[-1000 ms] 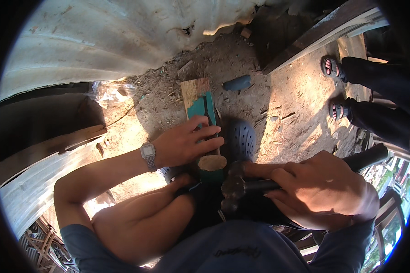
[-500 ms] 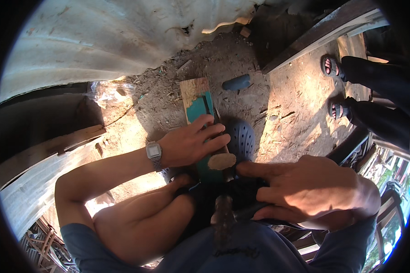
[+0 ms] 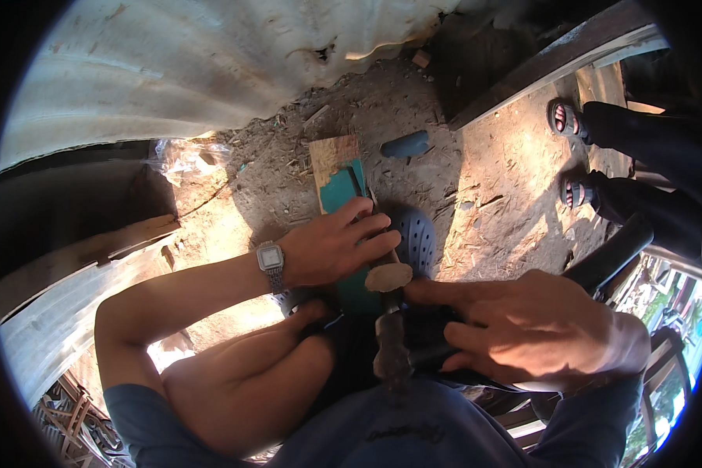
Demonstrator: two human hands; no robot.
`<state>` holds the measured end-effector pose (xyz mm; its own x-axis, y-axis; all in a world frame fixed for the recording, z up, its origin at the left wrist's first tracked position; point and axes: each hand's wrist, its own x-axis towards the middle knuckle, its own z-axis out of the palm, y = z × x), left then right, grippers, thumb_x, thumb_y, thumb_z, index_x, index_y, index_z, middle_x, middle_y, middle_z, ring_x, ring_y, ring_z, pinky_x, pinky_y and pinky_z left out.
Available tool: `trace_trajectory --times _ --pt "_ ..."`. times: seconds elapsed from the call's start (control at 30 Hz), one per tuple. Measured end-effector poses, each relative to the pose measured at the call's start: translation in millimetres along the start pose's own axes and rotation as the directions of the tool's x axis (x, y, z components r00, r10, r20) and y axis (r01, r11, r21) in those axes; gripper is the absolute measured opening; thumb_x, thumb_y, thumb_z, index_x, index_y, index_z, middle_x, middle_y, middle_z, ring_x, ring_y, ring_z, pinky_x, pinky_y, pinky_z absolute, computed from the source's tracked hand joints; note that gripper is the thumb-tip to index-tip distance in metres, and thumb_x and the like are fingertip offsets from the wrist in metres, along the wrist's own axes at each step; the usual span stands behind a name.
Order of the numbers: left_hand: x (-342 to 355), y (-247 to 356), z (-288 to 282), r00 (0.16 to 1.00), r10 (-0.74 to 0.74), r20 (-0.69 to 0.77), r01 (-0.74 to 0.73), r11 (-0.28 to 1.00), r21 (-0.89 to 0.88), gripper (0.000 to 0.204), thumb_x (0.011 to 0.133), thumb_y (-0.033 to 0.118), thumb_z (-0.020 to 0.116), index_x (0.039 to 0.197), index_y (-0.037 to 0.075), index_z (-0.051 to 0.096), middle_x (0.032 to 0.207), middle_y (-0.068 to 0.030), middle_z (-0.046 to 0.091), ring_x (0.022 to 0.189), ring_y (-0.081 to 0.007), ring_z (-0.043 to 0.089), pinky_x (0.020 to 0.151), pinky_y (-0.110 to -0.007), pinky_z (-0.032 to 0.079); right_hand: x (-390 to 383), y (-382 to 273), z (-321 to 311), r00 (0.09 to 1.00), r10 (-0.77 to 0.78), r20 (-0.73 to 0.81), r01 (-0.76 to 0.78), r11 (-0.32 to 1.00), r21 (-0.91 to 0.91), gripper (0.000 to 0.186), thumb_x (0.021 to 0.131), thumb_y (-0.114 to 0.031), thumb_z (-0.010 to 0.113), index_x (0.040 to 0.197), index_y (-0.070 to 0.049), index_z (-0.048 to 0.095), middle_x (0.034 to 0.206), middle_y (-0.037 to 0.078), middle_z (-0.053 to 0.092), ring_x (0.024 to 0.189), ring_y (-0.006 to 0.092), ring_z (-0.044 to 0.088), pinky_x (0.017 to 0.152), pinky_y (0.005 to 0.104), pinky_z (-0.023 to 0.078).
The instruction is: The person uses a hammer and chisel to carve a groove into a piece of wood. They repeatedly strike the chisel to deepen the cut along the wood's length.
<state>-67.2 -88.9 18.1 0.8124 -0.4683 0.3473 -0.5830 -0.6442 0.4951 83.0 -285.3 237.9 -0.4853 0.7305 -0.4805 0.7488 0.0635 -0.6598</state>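
My left hand (image 3: 339, 242) is closed around a chisel (image 3: 388, 277), whose pale, worn oval butt points up toward me. The chisel's lower part is mostly hidden by my fingers. Beneath that hand lies a wooden board (image 3: 337, 187), green-painted with a bare wood end and a dark slot-like mark near its far part. A hammer is in my right hand (image 3: 530, 331), its dark metal head (image 3: 394, 343) close to the chisel's butt on my side. The black hammer handle (image 3: 616, 253) runs through the fist and sticks out at the right.
A blue-grey clog (image 3: 413, 238) on my foot is beside the board. Beyond lies a dark flat piece (image 3: 405, 145) on the chip-strewn dirt. Corrugated sheet metal (image 3: 195, 70) fills the far left. Another person's sandalled feet (image 3: 573, 191) stand at the right, near a wooden beam (image 3: 554, 62).
The hammer head has shifted slightly right and away from me, and looks sharper than before. More of its black handle shows at the right. My left hand and the chisel have barely moved.
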Motion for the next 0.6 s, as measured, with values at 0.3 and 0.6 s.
trace_trajectory --times 0.3,0.6 --pt "-2.7 2.1 0.2 1.0 -0.02 -0.001 0.02 1.0 -0.009 0.043 0.088 0.016 0.062 0.13 0.009 0.06 0.125 -0.0128 0.059 0.115 -0.0333 0.053 0.09 -0.033 0.057 -8.0 0.9 43.3 0.995 0.09 0.031 -0.094 0.981 0.171 0.026 0.097 -0.027 0.065 0.085 -0.005 0.062 0.059 0.008 0.057 0.082 0.0238 0.068 0.107 0.0367 0.044" --pt "-6.7 4.4 -1.0 0.999 0.012 0.052 -0.012 1.0 -0.008 0.044 0.088 0.014 0.061 0.132 0.009 0.058 0.125 -0.0122 0.058 0.116 -0.0327 0.053 0.087 -0.032 0.058 3.0 -1.2 12.8 0.999 0.016 0.049 -0.017 1.0 0.023 0.021 0.096 -0.02 0.065 0.086 -0.002 0.062 0.059 0.008 0.055 0.085 0.0263 0.071 0.113 0.0415 0.043"
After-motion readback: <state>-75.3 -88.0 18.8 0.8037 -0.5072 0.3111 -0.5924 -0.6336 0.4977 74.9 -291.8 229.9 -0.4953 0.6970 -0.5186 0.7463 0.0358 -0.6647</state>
